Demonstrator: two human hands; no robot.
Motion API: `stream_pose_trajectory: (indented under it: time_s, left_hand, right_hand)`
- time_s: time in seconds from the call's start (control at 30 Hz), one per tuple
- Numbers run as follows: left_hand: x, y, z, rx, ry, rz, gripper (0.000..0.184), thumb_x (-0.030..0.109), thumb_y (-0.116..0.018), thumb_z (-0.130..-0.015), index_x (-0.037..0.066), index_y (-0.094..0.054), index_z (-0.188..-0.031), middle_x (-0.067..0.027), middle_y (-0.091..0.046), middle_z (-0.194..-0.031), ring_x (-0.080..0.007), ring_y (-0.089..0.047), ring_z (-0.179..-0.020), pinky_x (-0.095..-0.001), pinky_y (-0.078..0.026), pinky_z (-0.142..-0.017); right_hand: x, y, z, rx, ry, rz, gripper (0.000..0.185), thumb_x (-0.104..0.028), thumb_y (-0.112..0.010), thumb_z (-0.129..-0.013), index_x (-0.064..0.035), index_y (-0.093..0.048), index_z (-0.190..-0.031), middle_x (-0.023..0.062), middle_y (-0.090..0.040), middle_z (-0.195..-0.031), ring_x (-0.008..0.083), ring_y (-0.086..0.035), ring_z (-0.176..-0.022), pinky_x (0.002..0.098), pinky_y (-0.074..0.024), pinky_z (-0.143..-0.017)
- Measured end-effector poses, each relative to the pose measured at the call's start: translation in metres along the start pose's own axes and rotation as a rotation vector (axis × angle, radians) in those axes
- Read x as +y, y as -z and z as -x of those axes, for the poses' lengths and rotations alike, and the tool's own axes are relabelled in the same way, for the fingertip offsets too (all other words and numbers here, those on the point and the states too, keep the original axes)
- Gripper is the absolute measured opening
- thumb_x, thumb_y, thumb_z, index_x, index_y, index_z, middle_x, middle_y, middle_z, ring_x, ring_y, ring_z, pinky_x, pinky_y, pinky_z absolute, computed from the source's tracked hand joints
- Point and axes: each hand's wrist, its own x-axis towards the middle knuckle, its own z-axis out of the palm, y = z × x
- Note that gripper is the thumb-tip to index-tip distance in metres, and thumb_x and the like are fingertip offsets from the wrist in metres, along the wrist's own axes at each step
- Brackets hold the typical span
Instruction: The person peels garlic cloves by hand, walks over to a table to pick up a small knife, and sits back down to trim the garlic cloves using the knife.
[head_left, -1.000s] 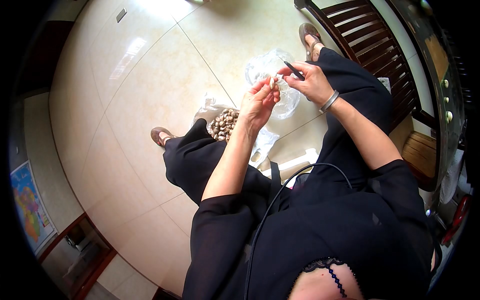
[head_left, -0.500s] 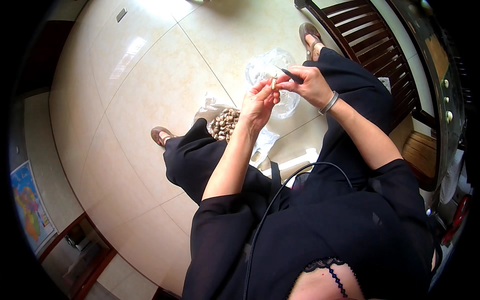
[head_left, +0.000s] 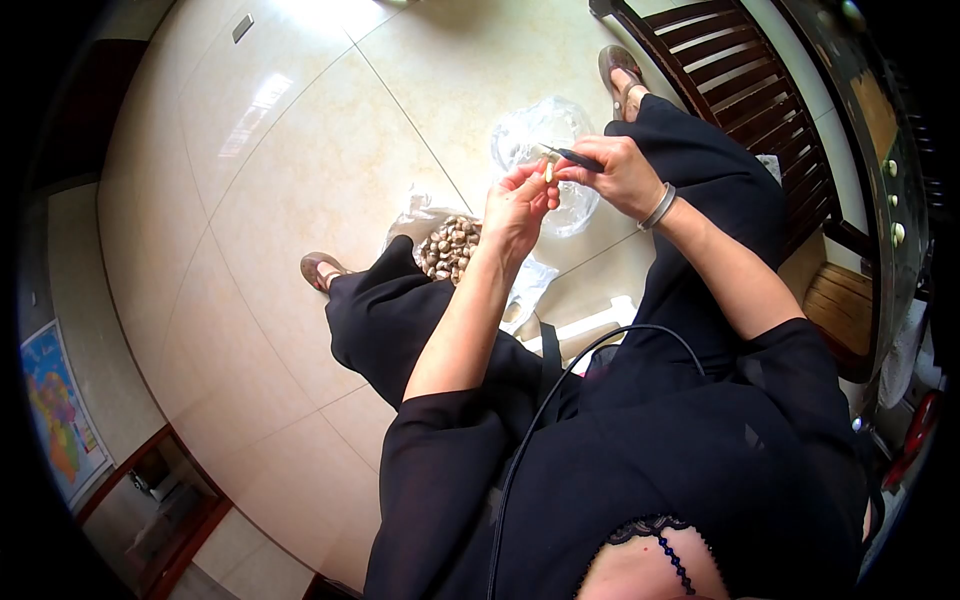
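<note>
My left hand [head_left: 517, 207] is closed, pinching a small pale yellow-green piece [head_left: 549, 173] between its fingertips; its exact kind is too small to tell. In my right hand [head_left: 618, 175] is a small black-handled knife [head_left: 580, 159], its thin tip pointing left, just above the pale piece. The right fingertips come close to the piece; whether they touch it I cannot tell. Under both hands stands a clear plastic-lined round container [head_left: 515, 138], partly hidden by them. Left of my left wrist lies a heap of brown, rounded, nut-like pieces [head_left: 447, 248] in a white plastic bag [head_left: 412, 218].
A slatted dark wooden chair [head_left: 735, 75] stands at the upper right beside my leg. My shoes [head_left: 320, 270] rest on the tiled floor [head_left: 290, 190], on either side of the bag and container. A black cable [head_left: 520, 440] runs across my lap.
The knife has turned slightly in my right hand, its tip now pointing more to the left. The pale piece shows more between my fingers. My left hand has barely moved.
</note>
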Motion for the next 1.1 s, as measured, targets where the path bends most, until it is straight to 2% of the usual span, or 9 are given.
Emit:
stream_pose_trajectory:
  time_s: [0.03,0.27,0.33,0.37,0.43,0.9,0.97,1.03,1.1]
  left_hand:
    - [-0.0001,0.0001,0.0001,0.000,0.000,0.000,0.015,0.006,-0.054,-0.076,-0.003,-0.049,-0.087,-0.0088,-0.055,-0.073,-0.0129,-0.052,-0.056,-0.0207,-0.044,-0.050]
    - [-0.0004,-0.0023,0.0013,0.039,-0.028,-0.062,0.013,0.006,-0.054,-0.075,-0.003,-0.050,-0.084,-0.0087,-0.054,-0.071,-0.0134,-0.051,-0.055,-0.0214,-0.043,-0.049]
    - [-0.0007,-0.0018,0.0009,0.048,-0.019,-0.052,0.013,0.005,-0.054,-0.075,-0.003,-0.050,-0.084,-0.0087,-0.054,-0.071,-0.0136,-0.051,-0.055,-0.0216,-0.043,-0.049]
    - [-0.0011,-0.0004,0.0001,0.051,-0.021,-0.045,0.013,0.005,-0.054,-0.075,-0.003,-0.050,-0.084,-0.0091,-0.054,-0.071,-0.0137,-0.051,-0.055,-0.0218,-0.043,-0.049]
    - [-0.0007,-0.0007,0.0003,0.053,-0.023,-0.038,0.013,0.005,-0.054,-0.075,-0.003,-0.049,-0.084,-0.0094,-0.055,-0.072,-0.0138,-0.051,-0.055,-0.0219,-0.043,-0.049]
    - [-0.0037,-0.0001,0.0013,0.050,-0.111,-0.255,0.011,0.003,-0.052,-0.076,-0.002,-0.049,-0.086,-0.0082,-0.054,-0.072,-0.0140,-0.052,-0.058,-0.0226,-0.045,-0.053]
    - [-0.0057,-0.0005,0.0009,0.057,-0.093,-0.195,0.012,0.004,-0.053,-0.076,-0.002,-0.050,-0.085,-0.0082,-0.054,-0.072,-0.0134,-0.052,-0.056,-0.0218,-0.044,-0.050]
    - [-0.0062,-0.0003,0.0001,0.064,-0.077,-0.134,0.012,0.005,-0.054,-0.075,-0.002,-0.050,-0.085,-0.0082,-0.055,-0.072,-0.0129,-0.051,-0.055,-0.0209,-0.042,-0.048]
    - [-0.0053,0.0005,-0.0015,0.032,0.021,0.029,0.012,0.004,-0.053,-0.075,-0.001,-0.050,-0.086,-0.0075,-0.054,-0.073,-0.0129,-0.052,-0.056,-0.0209,-0.043,-0.049]
  right_hand:
    - [-0.0001,0.0002,0.0000,-0.017,-0.033,-0.014,0.015,-0.014,-0.060,-0.069,-0.0008,-0.057,-0.075,0.0120,-0.055,-0.068,0.0251,-0.054,-0.061,0.0296,-0.0423,-0.056]
    - [0.0005,-0.0004,0.0011,-0.046,-0.066,0.039,0.016,-0.015,-0.059,-0.070,-0.0010,-0.057,-0.076,0.0126,-0.055,-0.069,0.0259,-0.054,-0.062,0.0305,-0.0423,-0.057]
    - [0.0025,-0.0028,0.0012,0.000,-0.020,-0.003,0.016,-0.014,-0.061,-0.069,0.0009,-0.057,-0.074,0.0089,-0.052,-0.063,0.0167,-0.050,-0.053,0.0242,-0.0394,-0.049]
    - [0.0015,-0.0013,0.0011,0.000,-0.020,-0.003,0.016,-0.014,-0.061,-0.069,0.0009,-0.057,-0.074,0.0089,-0.052,-0.063,0.0167,-0.050,-0.053,0.0242,-0.0394,-0.049]
    - [-0.0054,0.0035,-0.0006,-0.088,-0.080,-0.016,0.015,-0.015,-0.059,-0.070,-0.0013,-0.057,-0.076,0.0125,-0.056,-0.069,0.0259,-0.054,-0.063,0.0309,-0.0425,-0.058]
    - [0.0020,-0.0010,0.0019,-0.101,-0.048,0.085,0.012,-0.014,-0.056,-0.071,-0.0015,-0.055,-0.072,0.0142,-0.053,-0.068,0.0284,-0.053,-0.063,0.0336,-0.0419,-0.058]
    - [0.0014,-0.0013,0.0018,-0.101,-0.050,0.079,0.012,-0.014,-0.056,-0.071,-0.0015,-0.055,-0.072,0.0144,-0.053,-0.069,0.0285,-0.053,-0.063,0.0337,-0.0420,-0.057]
    - [0.0002,-0.0025,0.0017,-0.032,-0.042,0.033,0.010,-0.009,-0.058,-0.070,0.0008,-0.055,-0.071,0.0093,-0.051,-0.061,0.0168,-0.049,-0.053,0.0264,-0.0395,-0.049]
    - [0.0018,-0.0011,0.0010,0.002,-0.097,0.030,0.011,-0.010,-0.058,-0.070,0.0003,-0.056,-0.074,0.0086,-0.053,-0.063,0.0152,-0.050,-0.054,0.0252,-0.0399,-0.050]
